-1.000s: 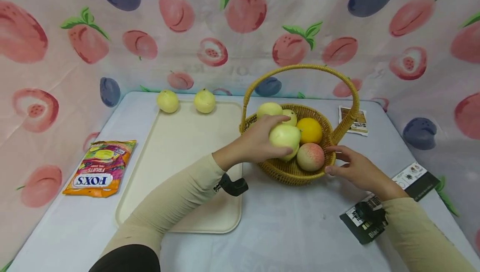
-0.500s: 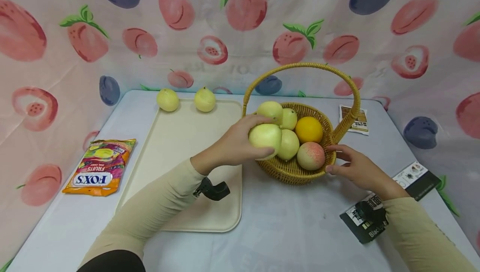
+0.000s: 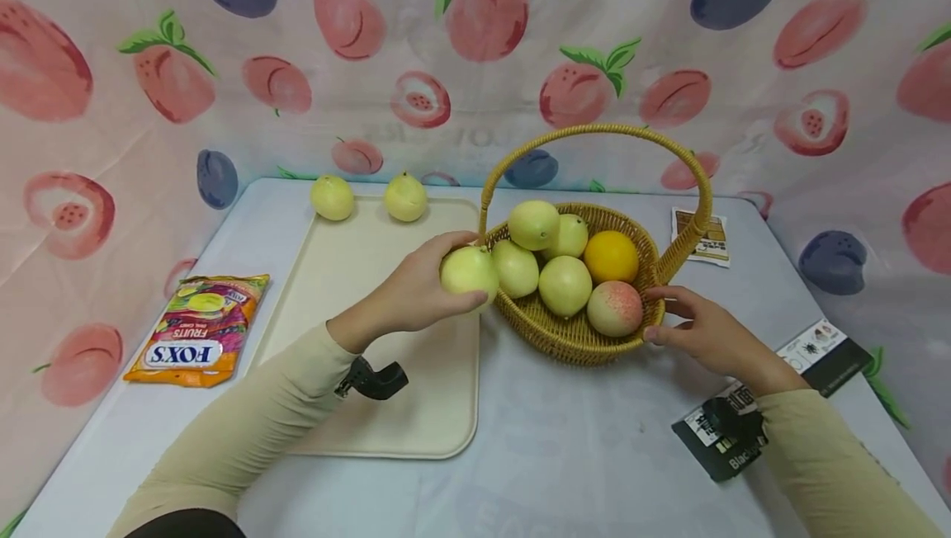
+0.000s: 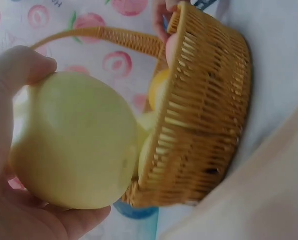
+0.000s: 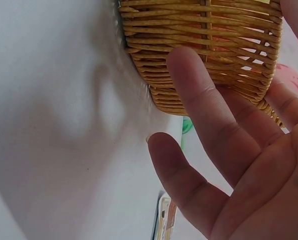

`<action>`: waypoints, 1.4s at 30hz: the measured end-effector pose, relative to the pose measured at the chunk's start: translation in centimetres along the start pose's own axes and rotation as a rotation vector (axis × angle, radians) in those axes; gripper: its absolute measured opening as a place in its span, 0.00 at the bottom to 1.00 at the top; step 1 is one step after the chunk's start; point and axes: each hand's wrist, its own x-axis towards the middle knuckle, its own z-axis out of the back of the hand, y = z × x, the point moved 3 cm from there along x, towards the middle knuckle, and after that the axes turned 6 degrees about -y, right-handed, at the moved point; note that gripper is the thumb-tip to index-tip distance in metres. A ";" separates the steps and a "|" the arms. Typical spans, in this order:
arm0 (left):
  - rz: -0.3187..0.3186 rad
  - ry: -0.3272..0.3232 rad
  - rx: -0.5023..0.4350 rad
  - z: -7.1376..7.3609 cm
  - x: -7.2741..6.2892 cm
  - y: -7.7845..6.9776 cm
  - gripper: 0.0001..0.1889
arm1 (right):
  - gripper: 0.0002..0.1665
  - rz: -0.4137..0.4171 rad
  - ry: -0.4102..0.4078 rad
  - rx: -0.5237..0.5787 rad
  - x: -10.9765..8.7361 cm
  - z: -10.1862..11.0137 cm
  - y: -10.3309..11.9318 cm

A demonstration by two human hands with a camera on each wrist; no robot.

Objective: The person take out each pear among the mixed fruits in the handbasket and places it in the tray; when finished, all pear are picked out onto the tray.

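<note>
My left hand [image 3: 427, 286] grips a pale green round fruit [image 3: 470, 272] with a short stem, over the right part of the cream tray [image 3: 386, 422] and just left of the wicker basket [image 3: 560, 344]. In the left wrist view, thumb and fingers curl round the fruit [image 4: 81, 142] on opposite sides. Several similar pale green fruits [image 3: 566, 286], an orange [image 3: 611, 257] and a peach [image 3: 615, 309] lie in the basket. My right hand [image 3: 698, 327] holds the basket's right rim below the handle's base. In the right wrist view, fingers [image 5: 189, 75] lie against the wicker outside.
Two pale green fruits [image 3: 405, 197] sit at the tray's far edge. A Fox's candy bag [image 3: 199, 330] lies left of the tray. Right of the basket are a small packet [image 3: 709, 239] and black-and-white packages [image 3: 716, 443]. The basket's handle [image 3: 594, 132] arches high; a fruit-print cloth hangs behind.
My left hand has lifted the pale green fruit out of the basket and carried it left, over the tray. My right hand has stayed at the basket's rim.
</note>
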 end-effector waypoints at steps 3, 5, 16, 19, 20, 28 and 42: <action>0.001 -0.018 0.038 0.5 -0.2 0.5 0.40 | 0.43 -0.004 0.003 0.001 0.0 0.0 0.0; 0.007 -0.030 0.045 0.9 -0.3 0.7 0.39 | 0.43 -0.005 0.005 0.003 0.0 0.0 0.1; 0.061 -0.112 0.046 2.8 -0.3 2.5 0.39 | 0.43 -0.012 0.008 0.001 0.1 -0.1 -0.1; 0.081 -0.148 0.055 3.4 -0.2 3.2 0.40 | 0.43 -0.013 0.007 0.003 0.1 -0.1 -0.1; 0.091 -0.162 0.057 3.6 -0.1 3.5 0.41 | 0.43 -0.012 0.007 0.003 0.1 -0.1 -0.1; 0.227 -0.278 0.084 5.3 -0.3 5.7 0.42 | 0.43 -0.003 0.006 0.016 0.1 -0.1 0.0; 0.265 -0.423 0.100 7.8 -0.4 9.7 0.41 | 0.42 -0.005 0.000 0.018 0.1 -0.2 0.0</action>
